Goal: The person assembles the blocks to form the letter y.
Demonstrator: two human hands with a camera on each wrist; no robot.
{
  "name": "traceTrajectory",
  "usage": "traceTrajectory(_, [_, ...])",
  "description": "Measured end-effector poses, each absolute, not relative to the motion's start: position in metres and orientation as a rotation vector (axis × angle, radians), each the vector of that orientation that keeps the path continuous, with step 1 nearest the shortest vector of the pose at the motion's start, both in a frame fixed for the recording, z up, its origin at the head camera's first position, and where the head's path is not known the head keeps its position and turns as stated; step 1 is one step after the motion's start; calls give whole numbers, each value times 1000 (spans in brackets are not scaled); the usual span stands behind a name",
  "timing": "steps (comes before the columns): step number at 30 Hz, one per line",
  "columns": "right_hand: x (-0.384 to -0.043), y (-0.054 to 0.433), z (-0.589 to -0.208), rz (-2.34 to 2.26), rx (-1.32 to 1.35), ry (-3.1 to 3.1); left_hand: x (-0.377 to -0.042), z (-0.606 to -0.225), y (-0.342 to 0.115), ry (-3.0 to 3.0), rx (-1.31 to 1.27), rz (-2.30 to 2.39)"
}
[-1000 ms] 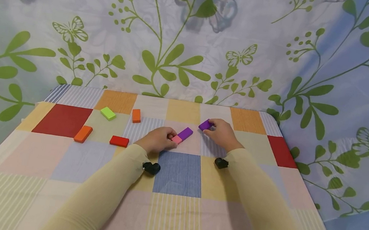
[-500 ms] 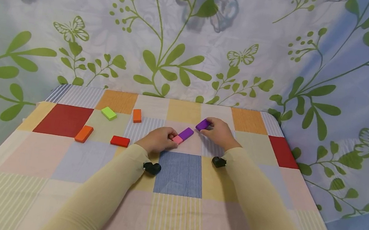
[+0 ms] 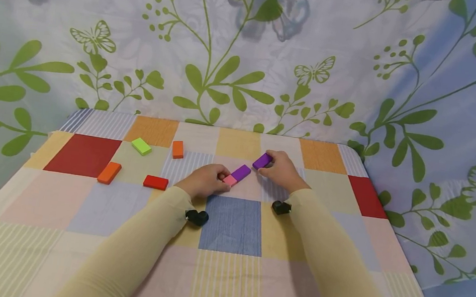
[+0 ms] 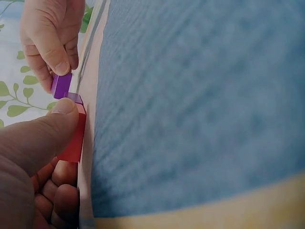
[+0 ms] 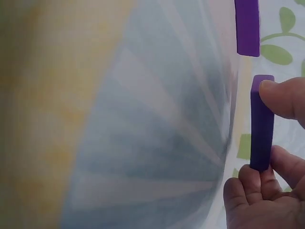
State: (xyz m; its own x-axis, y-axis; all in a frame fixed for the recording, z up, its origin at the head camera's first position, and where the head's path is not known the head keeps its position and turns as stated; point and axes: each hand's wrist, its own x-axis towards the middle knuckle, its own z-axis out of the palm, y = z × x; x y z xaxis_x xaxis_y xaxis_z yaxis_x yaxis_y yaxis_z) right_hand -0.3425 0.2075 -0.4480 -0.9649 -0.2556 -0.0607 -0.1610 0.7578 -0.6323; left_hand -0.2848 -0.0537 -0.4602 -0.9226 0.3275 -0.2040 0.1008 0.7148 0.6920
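Note:
In the head view my left hand point(image 3: 203, 180) pinches a pink block point(image 3: 230, 180) between thumb and fingers, low over the cloth. End to end with it, in one line, is a purple block point(image 3: 241, 172) pointing to the far right. My right hand point(image 3: 282, 170) holds a second, darker purple block point(image 3: 262, 160) just beyond that line's far end. The right wrist view shows the held purple block point(image 5: 262, 129) gripped by its two ends, with a gap to the other purple block point(image 5: 248, 28). The left thumb covers part of the pink block point(image 4: 74, 143) in the left wrist view.
Left of my hands, on the patchwork cloth point(image 3: 224, 287), lie a red block point(image 3: 156, 182), two orange blocks point(image 3: 109, 172) and a lime-green block point(image 3: 141, 146). A leaf-patterned curtain point(image 3: 137, 90) hangs along the table's back edge.
The right hand has shifted slightly left with its purple block, closer to the line of blocks. The left hand and its pink block have stayed in place.

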Motion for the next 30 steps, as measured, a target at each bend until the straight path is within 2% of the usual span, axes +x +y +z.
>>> traceTrajectory(30, [-357,197,-454,-893,-421,2751,-286,-462,-54,2603,307,1040])
